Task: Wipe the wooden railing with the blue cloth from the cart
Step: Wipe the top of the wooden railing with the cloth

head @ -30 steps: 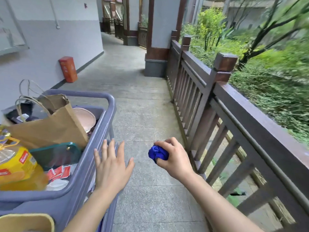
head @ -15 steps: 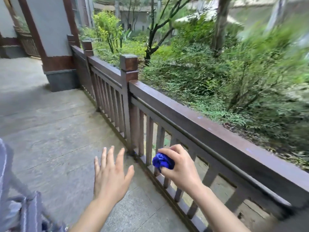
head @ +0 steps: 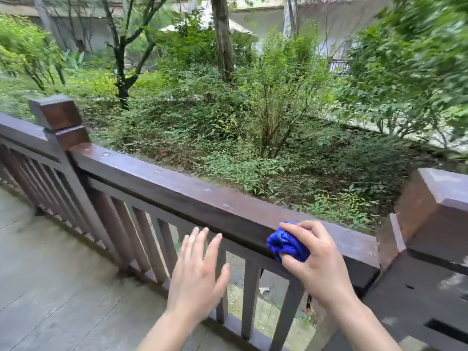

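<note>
Now, change from before: we no longer see the cart at all; our view has swung to face the wooden railing (head: 228, 198) head-on, and our right hand (head: 314, 259) has come up from in front of the balusters onto the top rail.
Blue cloth: the blue cloth (head: 286, 243) is bunched into a ball and pressed on the near edge of the top rail, mostly wrapped by our right hand, with only its left side showing.
Right grip: closed around the cloth, fingers (head: 301, 228) curled over its top and thumb tucked under it.
Left grip: our left hand (head: 196, 272) is open and empty, fingers spread and pointing up, palm toward the balusters, apart from the rail and left of the cloth hand.
Around the right grip: a square post (head: 435, 211) stands just to its right and blocks the rail's run that way; another post (head: 58, 117) stands well off past the left hand.
On the rail: small pale spots dot the top between the cloth and the far post.
Beyond: shrubs (head: 266, 117) and tree trunks fill the ground behind the railing.
Below: grey paved floor (head: 63, 287) under our left forearm.
</note>
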The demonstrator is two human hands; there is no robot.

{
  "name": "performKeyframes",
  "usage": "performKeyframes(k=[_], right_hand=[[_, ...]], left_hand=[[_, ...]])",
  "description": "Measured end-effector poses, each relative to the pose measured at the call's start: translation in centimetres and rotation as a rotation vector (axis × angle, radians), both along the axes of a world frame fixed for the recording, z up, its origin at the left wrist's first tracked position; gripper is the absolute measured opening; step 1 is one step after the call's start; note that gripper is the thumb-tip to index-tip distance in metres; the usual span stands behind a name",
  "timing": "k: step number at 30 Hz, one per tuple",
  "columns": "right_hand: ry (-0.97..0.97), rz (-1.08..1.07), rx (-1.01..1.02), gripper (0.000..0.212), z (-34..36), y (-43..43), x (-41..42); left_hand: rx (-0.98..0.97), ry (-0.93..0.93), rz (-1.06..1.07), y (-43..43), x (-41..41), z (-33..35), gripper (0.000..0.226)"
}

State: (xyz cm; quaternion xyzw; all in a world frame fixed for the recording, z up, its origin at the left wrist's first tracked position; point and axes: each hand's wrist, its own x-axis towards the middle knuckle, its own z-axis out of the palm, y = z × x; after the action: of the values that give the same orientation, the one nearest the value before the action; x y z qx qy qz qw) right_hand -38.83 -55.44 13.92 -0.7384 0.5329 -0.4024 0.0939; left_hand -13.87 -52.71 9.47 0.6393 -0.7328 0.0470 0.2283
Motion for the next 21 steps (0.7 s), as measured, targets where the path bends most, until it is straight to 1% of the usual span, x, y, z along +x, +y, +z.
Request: performKeyframes(k=[3, 5, 7, 10, 12, 14, 17, 19, 21], right_hand=[[-0.021, -0.145, -0.047, 0.056, 0.1, -1.6, -3.3], [0.014, -0.254, -0.065, 0.057, -0.5, -2.9, -4.7], [0.086, -0.339, -0.040, 0.057, -1.7, -4.3, -5.5], [0.262, -0.385, -0.002, 0.054, -4.1, -5.5, -5.7], [0.308, -0.420, 0.012, 0.051, -4.9, -5.9, -5.9], [0.294, -0.496, 0.030, 0.050, -4.8, -6.9, -6.3], [0.187, -0.640, 0.107, 0.049, -4.3, -9.0, -5.9], [0.143, -0.616, 0.089, 0.048, -4.8, -9.0, -4.5], [0.124, -0.512, 0.058, 0.047, -5.4, -7.5, -2.7]], left_hand=[[-0.014, -0.003, -0.112, -4.3, -3.3, 0.5, 0.058], [-0.031, -0.027, -0.182, -7.4, -5.0, 0.6, 0.057], [-0.030, -0.064, -0.244, -10.5, -6.1, 0.4, 0.057], [0.025, -0.121, -0.310, -14.9, -7.0, -0.2, 0.058], [0.074, -0.153, -0.358, -17.0, -7.3, -0.9, 0.060], [0.079, -0.163, -0.377, -18.1, -7.4, -1.6, 0.059], [-0.009, -0.101, -0.403, -18.9, -7.5, -2.6, 0.053], [-0.110, -0.044, -0.422, -19.4, -7.5, -3.6, 0.050], [-0.218, -0.007, -0.441, -19.9, -7.6, -4.6, 0.049]])
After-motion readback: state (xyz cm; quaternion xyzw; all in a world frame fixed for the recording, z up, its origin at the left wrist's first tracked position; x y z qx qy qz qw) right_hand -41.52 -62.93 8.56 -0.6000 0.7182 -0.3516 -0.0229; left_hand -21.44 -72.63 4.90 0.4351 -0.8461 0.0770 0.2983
